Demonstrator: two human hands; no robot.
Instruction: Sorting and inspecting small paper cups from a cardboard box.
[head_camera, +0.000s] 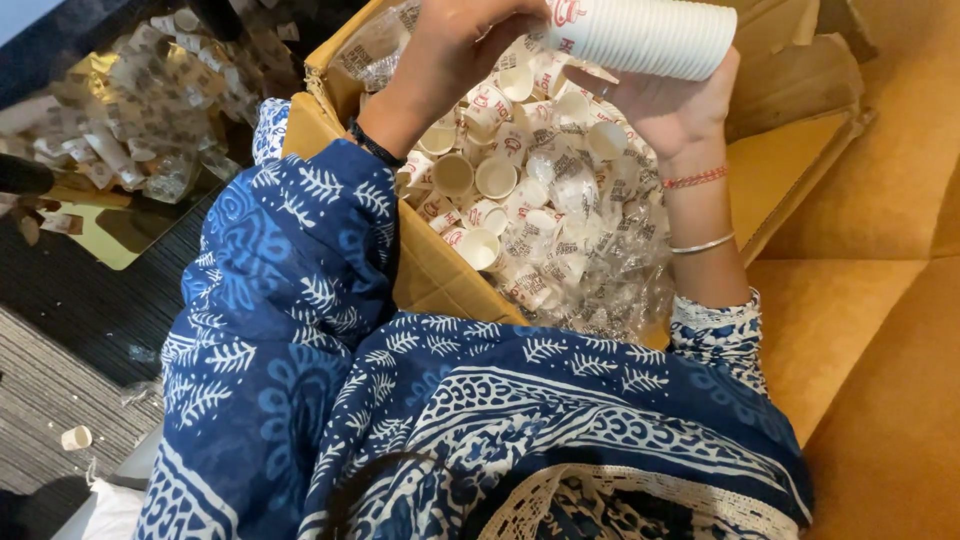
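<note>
1. Currently, the right hand (672, 105) cradles a stack of white ribbed paper cups (645, 37) from beneath, fingers curled and clamped on it; the stack lies tilted, far and right in the scene.
2. The left hand (455, 45) grips the stack's left end, fingers closed on it, though the exact contact appears partly cut off by the frame edge.
3. Below both hands stands an open cardboard box (430, 270), holding loose small paper cups (497, 178) and crinkled clear plastic wrappers (600, 270).
4. The box rests on an orange upholstered seat (860, 330).
5. Blue patterned fabric (300, 300) covers the near lap.
6. Left, a pile of discarded wrappers (140, 90) lies on a glossy surface; one cup (76, 437) lies on grey carpet.
</note>
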